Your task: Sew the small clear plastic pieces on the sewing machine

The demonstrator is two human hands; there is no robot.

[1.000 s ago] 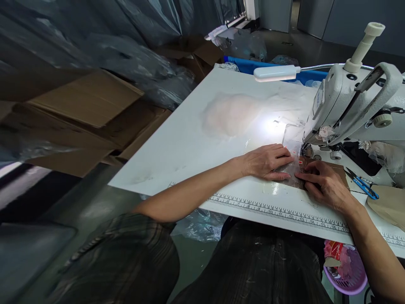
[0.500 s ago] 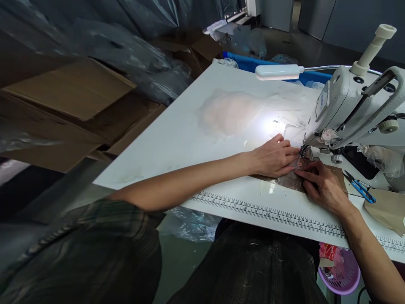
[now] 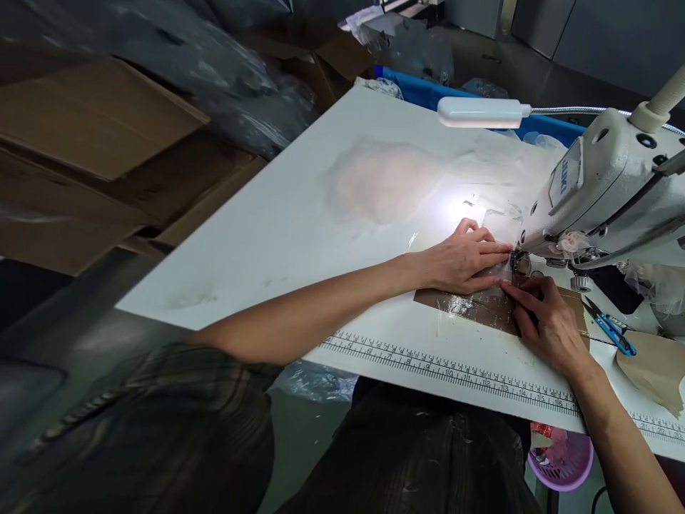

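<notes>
Head view: my left hand lies flat on a small piece of sheer whitish fabric beside the needle area of a white sewing machine. Its fingers are stretched toward the presser foot, partly covering the fabric. My right hand rests just right of it, index finger stretched out to the fabric's near edge, thumb apart and the other fingers bent. Beneath both hands is a shiny brown plate on the table. The exact stitching point is hidden by the fingers.
Blue-handled thread snips and brown paper pieces lie at the right. A printed ruler runs along the white table's front edge. A lamp hangs above. Cardboard boxes stand left; a purple basket is below.
The camera view has shifted slightly, so the machine appears farther right. My left hand's fingers are a little straighter on the fabric; the right hand stays almost in place.
</notes>
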